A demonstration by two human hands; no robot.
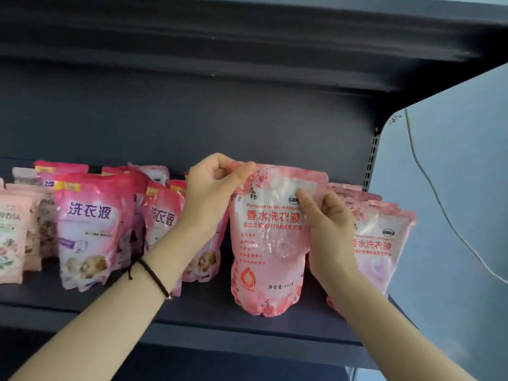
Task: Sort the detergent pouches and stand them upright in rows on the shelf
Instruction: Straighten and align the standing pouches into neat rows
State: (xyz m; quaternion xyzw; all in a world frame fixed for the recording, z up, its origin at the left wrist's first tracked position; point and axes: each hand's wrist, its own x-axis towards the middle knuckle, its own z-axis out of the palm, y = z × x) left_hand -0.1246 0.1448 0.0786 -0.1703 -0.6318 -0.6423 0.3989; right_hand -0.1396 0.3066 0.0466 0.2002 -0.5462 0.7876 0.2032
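Fingers (242, 171) of the left hand (211, 188) pinch the pink pouch's (270, 243) eleven-o'clock corner; the right hand (330, 232) grips its three-o'clock edge. It stands upright on the shelf (192, 309), other pouches (90, 229) crowding both sides

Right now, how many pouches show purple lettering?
3: the front left pouch, the pouch just left of the left hand, and the rear pouch at far left, lettering mostly covered. More may stand hidden behind.

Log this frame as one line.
perfumed detergent pouch: upright on shelf | left hand: pinches its top corner | right hand: holds its side | matching pouches: right
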